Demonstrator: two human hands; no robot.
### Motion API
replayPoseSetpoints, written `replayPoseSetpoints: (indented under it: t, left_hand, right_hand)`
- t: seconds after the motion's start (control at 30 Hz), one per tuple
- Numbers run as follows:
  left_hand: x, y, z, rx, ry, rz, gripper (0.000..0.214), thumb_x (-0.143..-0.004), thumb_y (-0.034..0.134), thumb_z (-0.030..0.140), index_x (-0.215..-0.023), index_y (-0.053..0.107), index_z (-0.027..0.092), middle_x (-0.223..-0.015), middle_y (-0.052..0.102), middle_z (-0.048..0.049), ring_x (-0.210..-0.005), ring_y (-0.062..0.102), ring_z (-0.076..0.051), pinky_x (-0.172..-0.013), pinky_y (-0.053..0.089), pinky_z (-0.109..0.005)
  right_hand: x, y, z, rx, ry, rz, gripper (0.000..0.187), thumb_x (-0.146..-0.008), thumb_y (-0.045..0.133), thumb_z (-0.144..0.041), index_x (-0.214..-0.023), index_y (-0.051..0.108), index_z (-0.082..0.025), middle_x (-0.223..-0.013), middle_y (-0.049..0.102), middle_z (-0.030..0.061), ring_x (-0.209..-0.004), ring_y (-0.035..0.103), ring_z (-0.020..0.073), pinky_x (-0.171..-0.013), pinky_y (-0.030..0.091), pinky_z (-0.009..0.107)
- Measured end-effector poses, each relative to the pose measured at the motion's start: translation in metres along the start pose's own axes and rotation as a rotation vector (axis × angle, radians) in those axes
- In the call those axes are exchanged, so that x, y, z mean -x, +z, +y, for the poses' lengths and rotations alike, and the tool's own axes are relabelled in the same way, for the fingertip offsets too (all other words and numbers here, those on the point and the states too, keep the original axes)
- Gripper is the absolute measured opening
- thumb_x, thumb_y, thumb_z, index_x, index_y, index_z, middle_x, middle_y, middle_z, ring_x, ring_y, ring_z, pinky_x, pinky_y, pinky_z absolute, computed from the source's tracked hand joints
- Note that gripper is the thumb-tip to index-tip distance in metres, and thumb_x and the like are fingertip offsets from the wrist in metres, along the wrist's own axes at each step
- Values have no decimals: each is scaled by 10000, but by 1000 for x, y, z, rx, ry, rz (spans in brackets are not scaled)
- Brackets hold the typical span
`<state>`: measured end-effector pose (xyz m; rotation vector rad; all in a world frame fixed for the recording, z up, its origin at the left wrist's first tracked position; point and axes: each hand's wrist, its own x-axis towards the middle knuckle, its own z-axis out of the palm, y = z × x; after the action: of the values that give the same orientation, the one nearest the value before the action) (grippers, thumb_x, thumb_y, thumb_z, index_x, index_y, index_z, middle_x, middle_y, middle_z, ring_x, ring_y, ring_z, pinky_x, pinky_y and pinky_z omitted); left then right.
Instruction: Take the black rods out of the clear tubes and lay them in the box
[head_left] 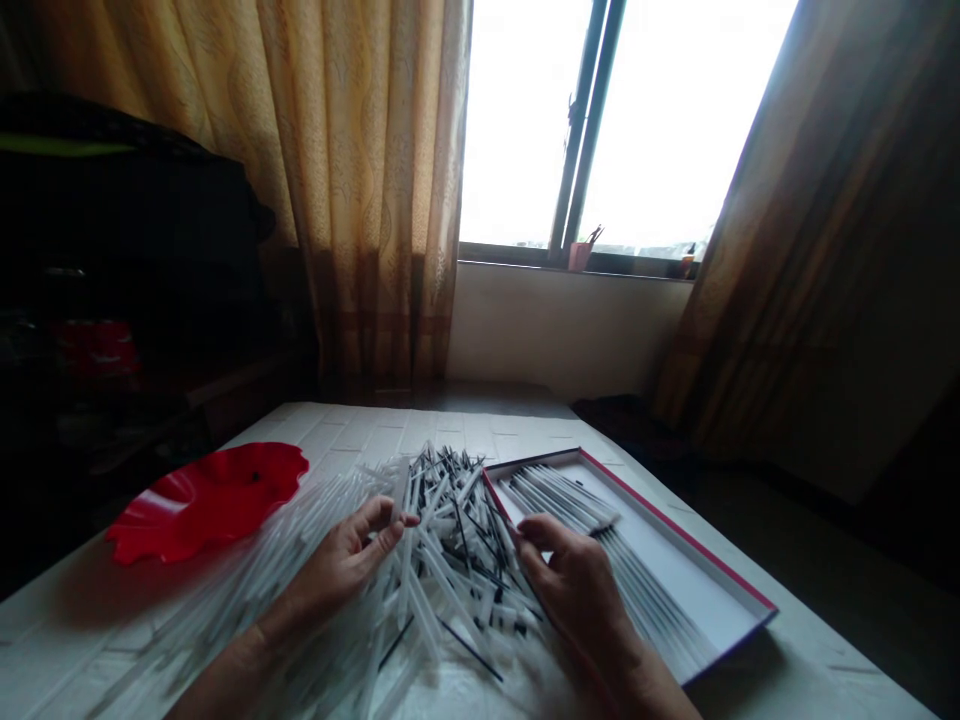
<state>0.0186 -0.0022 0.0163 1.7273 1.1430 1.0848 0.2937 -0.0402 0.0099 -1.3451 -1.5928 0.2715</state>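
My left hand (pixel 352 550) is over the left side of a loose heap, its thumb and fingertips drawn together. What they pinch, if anything, is too blurred to name. Under and between my hands spreads the heap of clear plastic tubes (pixel 427 610), mixed with thin black sticks (pixel 471 650) and small black and white pieces. My right hand (pixel 574 580) is beside the near left edge of a shallow box (pixel 660 555) with a red rim. Its thumb and forefinger are closed, and any small thing in them cannot be made out. Inside the box, slim grey-white sticks (pixel 559 497) lie in rows.
A red wavy-edged bowl (pixel 210 500) stands on the left of the white-covered table (pixel 517 430), a small dark piece inside it. Long clear tubes (pixel 255 570) lie blurred in front of it. Beyond the table are curtains (pixel 367 180), a window and a pink cup (pixel 579 256) on the sill.
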Motion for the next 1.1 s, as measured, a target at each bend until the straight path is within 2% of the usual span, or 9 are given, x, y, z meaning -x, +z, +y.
replayPoseSetpoints:
  t: [0.13, 0.23, 0.33, 0.47, 0.6, 0.83, 0.97, 1.03, 1.1]
  left_hand:
    - [4, 6, 8, 171, -46, -9, 464, -758, 721, 638, -883, 690, 192, -775, 644, -1, -629, 565, -128, -567, 419, -219]
    - [9, 11, 15, 283, -89, -46, 482, -761, 724, 645, -923, 660, 196, -681, 576, 50, -477, 427, -67, -466, 332, -191]
    - [13, 19, 19, 363, -112, -96, 482, -752, 742, 637, -922, 646, 197, -609, 512, 72, -497, 447, -79, -467, 346, -184]
    - [17, 30, 19, 423, -144, -168, 521, -675, 798, 645, -873, 662, 182, -591, 526, 60, -499, 484, -92, -433, 341, -184]
    - [20, 38, 17, 479, -170, -161, 524, -676, 795, 654, -848, 688, 171, -554, 542, 51, -479, 482, -85, -420, 331, -178]
    - [16, 40, 29, 642, -255, 34, 599, -594, 822, 692, -859, 710, 166, -789, 705, -24, -523, 563, -83, -417, 390, -172]
    - [19, 39, 41, 695, -286, 119, 578, -513, 890, 639, -785, 711, 163, -741, 715, -11, -518, 579, -80, -472, 450, -185]
    - [22, 41, 44, 693, -299, 147, 585, -482, 902, 635, -771, 715, 161, -717, 715, -7, -506, 583, -85, -473, 467, -195]
    - [21, 39, 46, 670, -317, 179, 588, -461, 914, 618, -766, 721, 153, -697, 716, -10, -491, 587, -97, -461, 482, -213]
  right_hand:
    - [3, -5, -1, 288, -121, -217, 158, -793, 556, -205, -792, 711, -233, -713, 724, 22, -596, 651, 178, -581, 418, 265]
    - [3, -6, -8, 337, -135, -252, 164, -843, 557, -263, -807, 714, -229, -785, 721, 40, -656, 656, 185, -607, 425, 272]
    - [6, -2, -21, 166, -116, -303, 210, -888, 554, -325, -863, 730, -213, -829, 734, 59, -731, 679, 201, -666, 467, 285]
    - [16, 9, -39, -102, -58, -467, 287, -906, 556, -356, -1040, 732, -173, -905, 765, 86, -796, 698, 218, -716, 499, 290]
    - [27, 25, -44, -264, 105, -590, 388, -969, 482, -431, -755, 683, -177, -653, 660, 18, -582, 587, 152, -537, 415, 231]
    - [28, 47, -54, -529, 225, -563, 541, -918, 422, -701, -674, 461, -220, -514, 399, -71, -437, 347, 89, -405, 261, 205]
    - [23, 51, -67, -683, 329, -631, 589, -834, 386, -818, -679, 403, -250, -466, 316, -110, -375, 250, 78, -352, 216, 204]
    - [22, 49, -69, -599, 259, -611, 549, -891, 337, -755, -671, 394, -256, -469, 339, -95, -377, 291, 92, -364, 246, 213]
    - [25, 45, -66, -311, 26, -484, 483, -980, 297, -584, -662, 425, -243, -509, 464, -38, -425, 423, 119, -423, 291, 234]
